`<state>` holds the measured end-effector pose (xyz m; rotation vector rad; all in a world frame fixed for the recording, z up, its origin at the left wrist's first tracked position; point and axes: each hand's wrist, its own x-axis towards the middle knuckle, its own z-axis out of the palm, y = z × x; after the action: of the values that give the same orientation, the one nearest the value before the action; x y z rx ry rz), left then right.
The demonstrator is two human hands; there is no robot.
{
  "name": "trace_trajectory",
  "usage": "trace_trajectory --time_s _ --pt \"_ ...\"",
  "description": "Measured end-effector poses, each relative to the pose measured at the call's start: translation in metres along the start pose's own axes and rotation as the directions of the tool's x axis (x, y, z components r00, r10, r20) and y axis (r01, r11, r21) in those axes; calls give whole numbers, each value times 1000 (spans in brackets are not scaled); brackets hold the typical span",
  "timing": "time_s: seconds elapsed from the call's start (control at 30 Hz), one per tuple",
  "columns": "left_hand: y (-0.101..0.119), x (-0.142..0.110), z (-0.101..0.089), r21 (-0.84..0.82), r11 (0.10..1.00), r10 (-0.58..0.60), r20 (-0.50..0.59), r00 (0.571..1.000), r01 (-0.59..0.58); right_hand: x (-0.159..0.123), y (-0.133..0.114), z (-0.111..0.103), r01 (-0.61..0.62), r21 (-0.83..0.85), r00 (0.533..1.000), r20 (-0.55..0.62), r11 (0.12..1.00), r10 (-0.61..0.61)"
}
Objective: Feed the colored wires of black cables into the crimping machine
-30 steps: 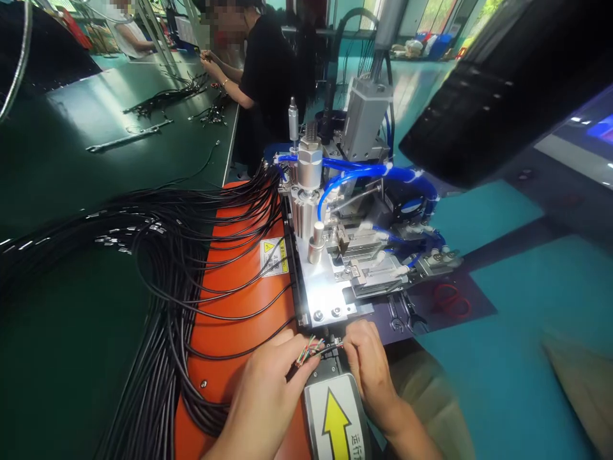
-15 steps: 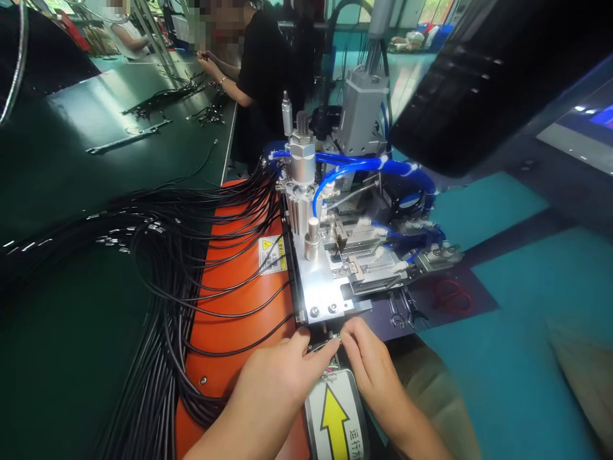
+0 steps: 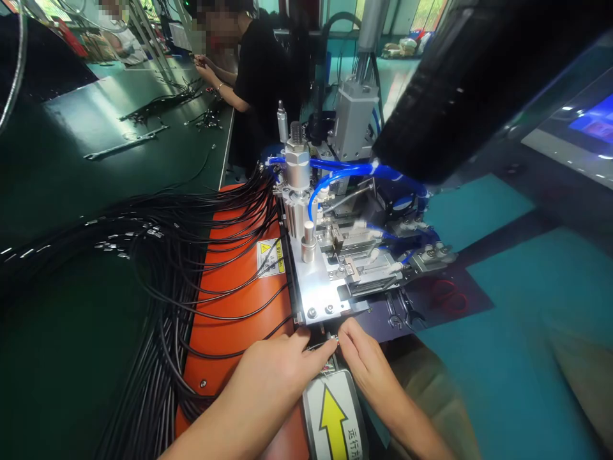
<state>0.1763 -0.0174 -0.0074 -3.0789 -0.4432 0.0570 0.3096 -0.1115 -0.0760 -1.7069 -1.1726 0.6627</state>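
Note:
My left hand (image 3: 280, 364) is closed at the front edge of a metal machine (image 3: 311, 294), thumb stretched toward the right hand. A thin cable (image 3: 315, 347) shows under its fingers. My right hand (image 3: 363, 351) is pinched beside the left thumb tip. Between the two tips small wire ends (image 3: 334, 339) show, partly hidden by the fingers. Just below both hands lies a white plate with a yellow arrow (image 3: 333, 418). Black cables (image 3: 234, 315) run over an orange cover (image 3: 230, 338) to the machine's left side.
A large bundle of black cables (image 3: 163, 306) lies on the dark green table (image 3: 71, 358). Wrenches (image 3: 395, 313) and red-handled scissors (image 3: 449, 296) rest right of the machine. A dark cylinder (image 3: 440, 96) hangs at upper right. A co-worker in black (image 3: 268, 70) stands beyond the machine.
The view has shifted slightly, so the machine appears a little further left. Both hands stay together at the wire ends, with only slight finger movement.

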Motion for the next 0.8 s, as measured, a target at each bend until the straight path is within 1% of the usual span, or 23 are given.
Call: trace_trajectory --time_s 0.1,0.17,0.27,0.37,0.43,0.53,0.6,0.8 --pt "-1 -1 3 -42 999 14 -12 1000 -15 0 4 3 31 45 999 -17 998 -30" --pt "-1 -1 3 -21 1000 18 -1 1000 -18 0 5 2 36 34 999 -5 999 -36" --pt "0 0 1 23 1000 11 23 1000 -11 -1 2 -2 77 -29 997 15 997 -77" --pt "0 1 -5 -7 1000 15 80 997 -14 0 -2 -8 139 -109 990 50 984 -135" --pt "0 2 -7 -12 1000 19 109 994 -18 1 -4 -10 125 -137 991 57 983 -118" --pt "-1 2 -7 24 1000 16 102 995 -18 5 -7 -12 65 -79 997 52 995 -61" --pt "-1 2 -6 39 999 26 97 995 -30 7 -7 -11 55 -24 996 64 998 -54" --pt "-6 3 0 -19 998 66 49 997 -65 4 10 -7 144 49 987 62 988 -147"
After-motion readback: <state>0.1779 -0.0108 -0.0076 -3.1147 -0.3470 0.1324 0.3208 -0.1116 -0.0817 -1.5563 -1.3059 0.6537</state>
